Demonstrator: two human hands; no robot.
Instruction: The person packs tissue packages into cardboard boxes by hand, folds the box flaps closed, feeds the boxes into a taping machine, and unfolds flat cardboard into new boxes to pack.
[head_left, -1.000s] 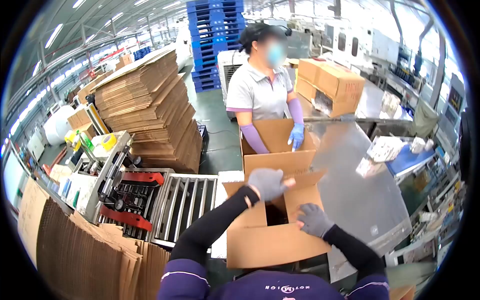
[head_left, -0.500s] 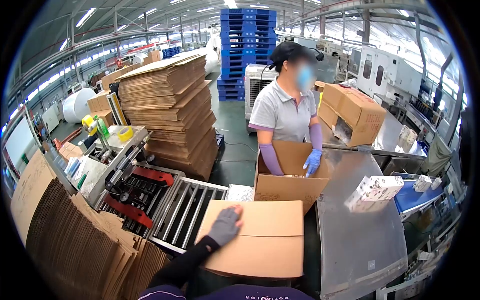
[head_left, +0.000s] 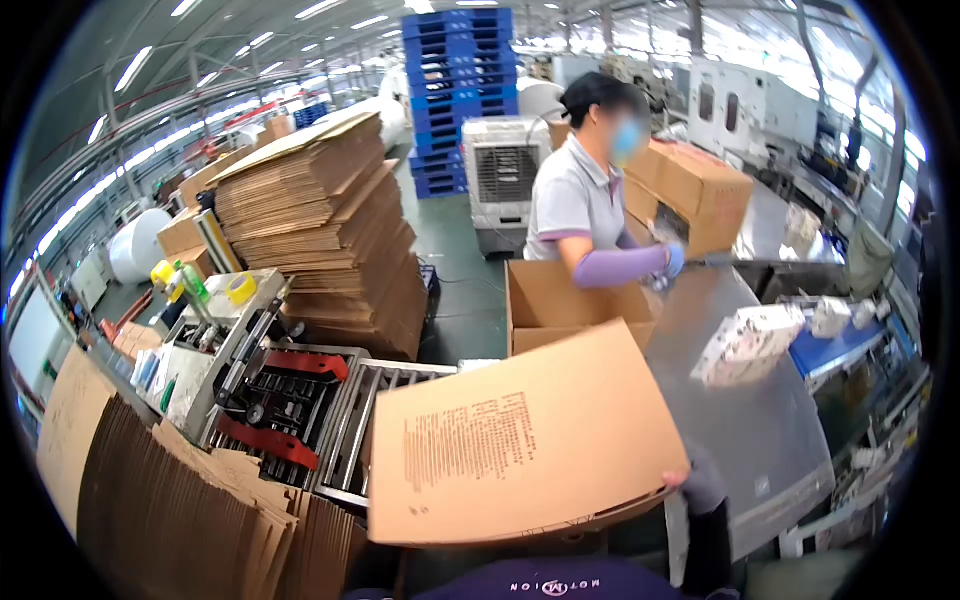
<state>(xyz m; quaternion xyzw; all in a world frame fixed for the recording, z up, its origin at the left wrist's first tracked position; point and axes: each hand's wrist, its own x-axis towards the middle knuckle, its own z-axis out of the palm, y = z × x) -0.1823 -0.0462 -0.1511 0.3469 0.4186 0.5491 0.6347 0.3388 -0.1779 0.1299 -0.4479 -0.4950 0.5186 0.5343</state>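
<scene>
A large cardboard box [head_left: 530, 430] is tilted up in front of me, its printed side turned toward me. My right hand [head_left: 700, 482], in a grey glove with bare fingertips, grips the box's lower right corner. The fingers curl round that edge. My left hand is out of sight, hidden by the box at its lower left, where a bit of dark sleeve shows. Just behind stands an open cardboard box [head_left: 560, 295], partly covered by the one I hold.
A co-worker [head_left: 580, 205] stands behind the open box. A roller conveyor [head_left: 345, 425] with red guides lies left. Stacked flat cardboard [head_left: 310, 240] rises behind it, with more sheets [head_left: 170, 500] near left. A metal table [head_left: 740, 430] on the right bears white printed packs [head_left: 750, 343].
The box has been lifted and tipped, so a printed side shows. My left hand has left its top; my right hand now shows at its corner. The co-worker's arms moved toward the table.
</scene>
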